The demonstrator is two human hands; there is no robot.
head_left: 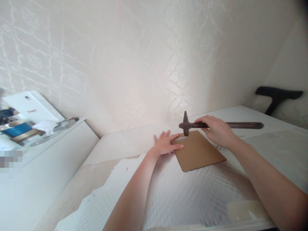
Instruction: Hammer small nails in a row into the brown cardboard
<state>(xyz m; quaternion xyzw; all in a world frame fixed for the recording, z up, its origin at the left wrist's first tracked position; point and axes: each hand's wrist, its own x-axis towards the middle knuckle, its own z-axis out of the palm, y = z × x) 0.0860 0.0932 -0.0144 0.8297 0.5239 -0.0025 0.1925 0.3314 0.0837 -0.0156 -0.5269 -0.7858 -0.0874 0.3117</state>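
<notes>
A hammer (243, 125) with a dark handle and a dark metal head is gripped near its head by my right hand (218, 130). The hammer head hangs over the far edge of a brown, flat board (201, 152). With its fingers spread, my left hand (166, 144) rests on the board's left edge. Between its thumb and forefinger a row of small whitish pieces (181, 139) shows on the board; what they are is too small to tell. The board lies on a quilted, silvery-white sheet (192, 192).
The sheet covers part of a white tabletop (252, 115) against a patterned wall (134, 64). To the left, a white cabinet (60, 166) bears a white box (33, 104), a blue roll (18, 129) and other clutter. A black T-shaped object (276, 94) stands beyond the table at right.
</notes>
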